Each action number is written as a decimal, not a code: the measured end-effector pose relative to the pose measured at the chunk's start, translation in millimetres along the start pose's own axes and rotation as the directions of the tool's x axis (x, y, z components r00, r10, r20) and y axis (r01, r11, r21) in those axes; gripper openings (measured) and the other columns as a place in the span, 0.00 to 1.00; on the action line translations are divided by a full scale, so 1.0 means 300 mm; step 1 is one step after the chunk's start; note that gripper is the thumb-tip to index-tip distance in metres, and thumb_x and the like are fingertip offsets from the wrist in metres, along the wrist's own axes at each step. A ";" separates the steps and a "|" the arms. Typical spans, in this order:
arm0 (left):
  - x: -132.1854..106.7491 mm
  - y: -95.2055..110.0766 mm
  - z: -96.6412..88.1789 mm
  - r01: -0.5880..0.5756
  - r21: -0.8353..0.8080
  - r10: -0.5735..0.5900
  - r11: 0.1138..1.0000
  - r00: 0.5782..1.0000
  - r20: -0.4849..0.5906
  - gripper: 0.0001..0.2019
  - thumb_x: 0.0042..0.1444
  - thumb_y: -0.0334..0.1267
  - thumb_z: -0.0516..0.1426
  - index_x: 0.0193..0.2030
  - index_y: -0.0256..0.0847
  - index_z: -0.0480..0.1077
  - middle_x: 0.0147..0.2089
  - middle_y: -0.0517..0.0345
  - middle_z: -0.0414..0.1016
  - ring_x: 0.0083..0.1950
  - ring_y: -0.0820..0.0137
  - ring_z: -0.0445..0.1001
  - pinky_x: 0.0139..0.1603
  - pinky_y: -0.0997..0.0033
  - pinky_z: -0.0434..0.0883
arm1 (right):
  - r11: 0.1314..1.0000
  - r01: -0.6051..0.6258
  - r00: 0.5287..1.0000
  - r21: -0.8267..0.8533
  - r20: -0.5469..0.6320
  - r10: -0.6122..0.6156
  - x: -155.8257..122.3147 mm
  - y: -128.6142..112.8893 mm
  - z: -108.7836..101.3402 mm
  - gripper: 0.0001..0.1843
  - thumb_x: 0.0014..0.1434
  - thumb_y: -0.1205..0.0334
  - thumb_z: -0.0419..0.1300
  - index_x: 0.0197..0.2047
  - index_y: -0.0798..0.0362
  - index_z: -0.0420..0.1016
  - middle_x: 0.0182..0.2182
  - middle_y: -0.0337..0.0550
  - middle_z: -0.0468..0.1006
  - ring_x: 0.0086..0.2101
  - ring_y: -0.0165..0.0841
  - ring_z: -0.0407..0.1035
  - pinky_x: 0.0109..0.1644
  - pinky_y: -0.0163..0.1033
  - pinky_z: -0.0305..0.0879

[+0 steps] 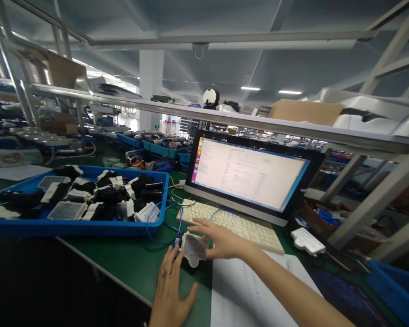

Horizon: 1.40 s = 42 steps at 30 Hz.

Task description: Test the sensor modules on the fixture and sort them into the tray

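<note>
Head view. A shallow, translucent plastic case with a whitish rim and a rounded lobe at its near end (194, 249) lies on the green, smooth-topped surface (122, 259), in front of the keyboard and between the two hands. The left hand (172, 281), bearing a silver-coloured ring (166, 272), is spread, with its fingers nearly straight and its thumb well apart; its fingertips are at the near left edge of the case, by a blue cable plug (177, 240). Whether they press on either cannot be told. The right hand (221, 240) reaches across from the right, thumb at the right edge of the case and fingers extended over its far side; whether it grips the case cannot be told. A thin blue cable (182, 218) loops between the plug and the tray.

To the left stands a large blue plastic tray (75, 229) holding a jumble of black-and-white plastic parts (109, 195). Behind the hands are a cream-coloured keyboard (248, 231) and a black-framed monitor with a lit screen (241, 175); the on-screen text is too blurred to read. A white printed paper sheet (238, 295) lies beneath the right forearm. Further right are a white plastic unit (307, 240) and a blue plastic bin (395, 281). A brown cardboard box (303, 112) rests on the pale shelf (225, 119) above the monitor.
</note>
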<state>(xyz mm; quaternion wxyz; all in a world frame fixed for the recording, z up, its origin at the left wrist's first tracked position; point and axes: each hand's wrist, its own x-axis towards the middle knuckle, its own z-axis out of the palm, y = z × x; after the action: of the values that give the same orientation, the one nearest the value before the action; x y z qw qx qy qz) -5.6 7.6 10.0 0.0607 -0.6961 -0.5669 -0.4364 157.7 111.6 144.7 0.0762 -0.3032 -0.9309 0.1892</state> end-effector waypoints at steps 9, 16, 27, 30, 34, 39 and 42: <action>0.126 -0.035 -0.047 -0.312 0.082 0.294 0.947 0.939 0.178 0.29 0.48 0.30 0.60 0.58 0.47 0.60 0.68 0.48 0.46 0.67 0.49 0.47 0.59 0.42 0.61 | 0.723 -0.005 0.672 0.691 -0.533 0.514 -0.338 0.178 0.136 0.19 0.52 0.58 0.58 0.49 0.47 0.70 0.49 0.48 0.70 0.40 0.38 0.71 0.45 0.49 0.68; 0.189 -0.082 -0.007 -0.464 0.019 0.456 0.886 0.876 0.156 0.20 0.49 0.27 0.57 0.50 0.40 0.65 0.62 0.41 0.54 0.63 0.52 0.57 0.55 0.53 0.69 | 0.424 0.296 0.397 0.856 -0.514 0.760 -0.446 0.237 0.164 0.19 0.45 0.54 0.64 0.43 0.48 0.74 0.42 0.45 0.75 0.33 0.35 0.71 0.35 0.40 0.68; 0.182 -0.007 0.026 -0.390 -0.027 0.388 0.921 0.904 0.179 0.19 0.47 0.28 0.57 0.47 0.43 0.66 0.61 0.44 0.55 0.61 0.53 0.59 0.55 0.54 0.69 | 0.165 0.627 0.276 0.762 -0.415 0.867 -0.507 0.243 0.159 0.09 0.42 0.56 0.60 0.27 0.51 0.72 0.23 0.36 0.69 0.21 0.25 0.61 0.21 0.31 0.62; 0.194 -0.004 0.049 -0.337 -0.012 0.333 0.942 0.925 0.181 0.19 0.47 0.28 0.57 0.47 0.42 0.67 0.61 0.44 0.56 0.61 0.53 0.59 0.55 0.53 0.69 | 0.073 0.699 0.279 0.711 -0.366 0.888 -0.508 0.229 0.160 0.13 0.43 0.60 0.60 0.17 0.52 0.59 0.15 0.30 0.56 0.14 0.21 0.49 0.14 0.28 0.50; 0.212 -0.012 0.071 -0.307 -0.017 0.305 0.952 0.938 0.165 0.18 0.47 0.27 0.57 0.47 0.41 0.67 0.61 0.44 0.55 0.62 0.53 0.58 0.57 0.52 0.67 | 0.035 0.714 0.246 0.699 -0.297 0.923 -0.506 0.224 0.163 0.21 0.45 0.60 0.60 0.16 0.52 0.49 0.12 0.27 0.50 0.12 0.21 0.41 0.11 0.29 0.42; 0.209 -0.018 0.080 -0.304 -0.019 0.303 0.952 0.940 0.157 0.18 0.48 0.27 0.56 0.48 0.41 0.67 0.62 0.44 0.54 0.63 0.52 0.57 0.56 0.50 0.67 | 0.008 0.712 0.174 0.702 -0.188 0.967 -0.502 0.228 0.165 0.27 0.51 0.56 0.59 0.17 0.51 0.42 0.10 0.27 0.46 0.11 0.22 0.39 0.10 0.30 0.37; 0.205 -0.018 0.081 -0.293 -0.025 0.293 0.956 0.944 0.153 0.19 0.48 0.27 0.56 0.48 0.42 0.67 0.63 0.45 0.55 0.63 0.53 0.57 0.57 0.51 0.67 | 0.018 0.689 0.157 0.724 -0.173 0.972 -0.498 0.231 0.167 0.29 0.53 0.52 0.59 0.18 0.51 0.41 0.10 0.26 0.46 0.10 0.21 0.39 0.11 0.30 0.37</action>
<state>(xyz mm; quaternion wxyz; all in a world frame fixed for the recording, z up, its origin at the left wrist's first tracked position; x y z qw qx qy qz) 1.5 68.7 34.5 0.0798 -0.8044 -0.4597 -0.3677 302.2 59.2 67.1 0.7686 -0.3585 -0.0971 0.5209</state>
